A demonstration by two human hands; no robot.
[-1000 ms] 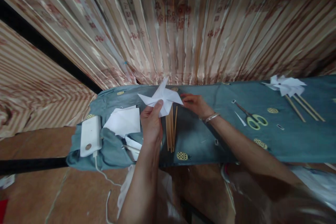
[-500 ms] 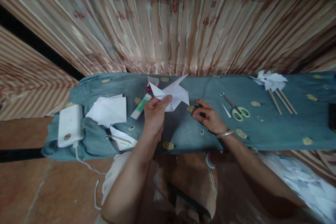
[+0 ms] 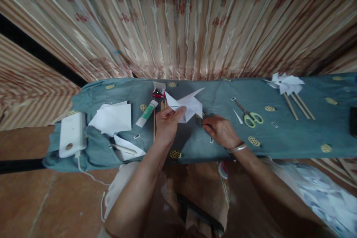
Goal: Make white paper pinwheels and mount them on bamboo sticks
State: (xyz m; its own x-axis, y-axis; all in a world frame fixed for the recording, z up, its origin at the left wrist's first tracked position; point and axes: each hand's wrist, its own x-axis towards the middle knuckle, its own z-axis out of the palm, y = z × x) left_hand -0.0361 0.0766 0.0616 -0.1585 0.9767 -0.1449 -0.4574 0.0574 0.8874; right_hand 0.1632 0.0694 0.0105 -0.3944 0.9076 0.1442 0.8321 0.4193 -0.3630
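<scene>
White folded-paper pinwheel (image 3: pixel 192 107) pinched in the left grip (image 3: pixel 166 122)

The left grip has its thumb pressed on the pinwheel's near side, the pointed blades spreading away to the right, over a table (image 3: pixel 220 98) draped in blue-green cloth with yellow pineapple prints. The right grip (image 3: pixel 221 131) is just beside the pinwheel's right edge, low at the cloth, fingers curled together; whether they hold anything cannot be told.

Partly hidden behind the left grip lie slim light-wood sticks (image 3: pixel 164 105). Just left of that grip rests a white-and-green glue tube (image 3: pixel 147 113), and beyond it a small open red box (image 3: pixel 158 91) with dark contents. To the right of the right grip lie a thin white paper sliver (image 3: pixel 238 116) and metal scissors with yellow-green handles (image 3: pixel 253 119).

Farther left of the left grip sit overlapping white paper sheets (image 3: pixel 113 118), then a white rectangular device (image 3: pixel 72 134) with a white cable plugged in. Well to the right of the right grip, white paper pinwheels on wooden sticks (image 3: pixel 287 83) lie together. Past everything hangs a beige striped curtain (image 3: pixel 181 37) with reddish floral prints.
</scene>
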